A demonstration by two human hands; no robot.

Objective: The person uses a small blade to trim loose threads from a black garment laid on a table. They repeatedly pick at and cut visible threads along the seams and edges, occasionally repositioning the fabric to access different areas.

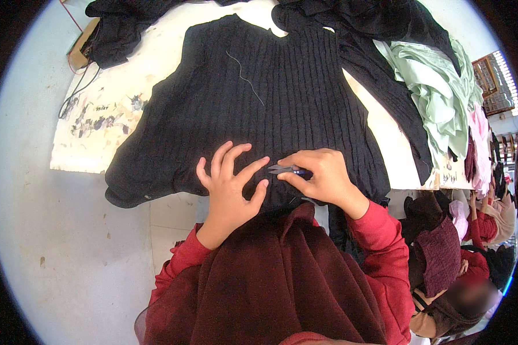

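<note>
A black ribbed garment [270, 86] lies spread over the pale table, its lower edge hanging toward me. On its upper part rests a loose light thread [246, 79]. My right hand [322, 175] is closed round small thread snips [293, 170] with a dark blue handle; their short blades point left and stand slightly apart. My left hand [229, 178] is spread over the garment's near part, fingers apart and holding nothing. Its index fingertip is close to the snips' tips. Whether a thread lies between the blades is too small to tell.
Bare parts of the stained table [103, 129] show at left. More black cloth [374, 23] lies along the far side, and pale green cloth [437, 86] is heaped at right. Dark cables [77, 92] hang by the left edge. Other people [483, 230] sit at far right among garments.
</note>
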